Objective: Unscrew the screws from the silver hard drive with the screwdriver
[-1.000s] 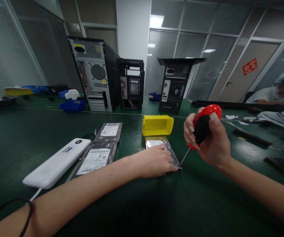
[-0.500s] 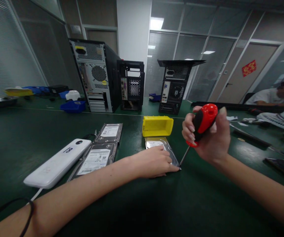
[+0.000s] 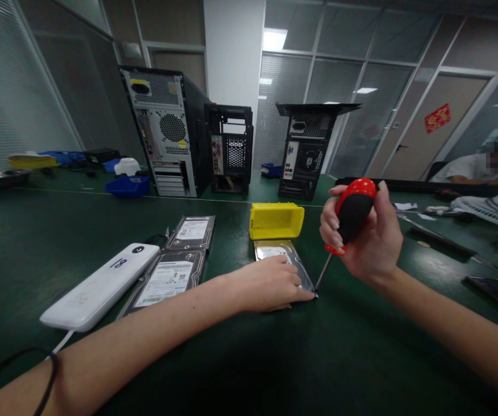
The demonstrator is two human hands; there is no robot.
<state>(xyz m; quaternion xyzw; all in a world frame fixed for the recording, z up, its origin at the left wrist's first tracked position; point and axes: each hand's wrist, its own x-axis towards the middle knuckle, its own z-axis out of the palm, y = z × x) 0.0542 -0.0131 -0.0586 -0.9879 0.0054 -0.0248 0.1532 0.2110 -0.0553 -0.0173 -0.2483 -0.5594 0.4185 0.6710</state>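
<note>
A hard drive (image 3: 301, 267) with a white label lies on the green table, partly covered by my left hand (image 3: 272, 283). The fingers of that hand curl over the drive and hold it down, with one fingertip beside its near right corner. My right hand (image 3: 372, 240) is closed around the red and black handle of a screwdriver (image 3: 356, 209). The shaft slants down to the left, and its tip meets that same corner of the drive. A small bright bit shows at the tip, too small to make out. Behind the drive stands a yellow plastic bin (image 3: 277, 222).
Two more hard drives (image 3: 168, 278) lie left of centre, by a white power bank (image 3: 97, 289) with a cable. Computer cases (image 3: 166, 133) stand at the back beside a blue bin (image 3: 127, 186). At far right are metal parts and a person (image 3: 469, 169) in white.
The screwdriver handle has turned in my right hand, showing more of its black side, and has shifted slightly left. My left hand and the hard drive have stayed in place.
</note>
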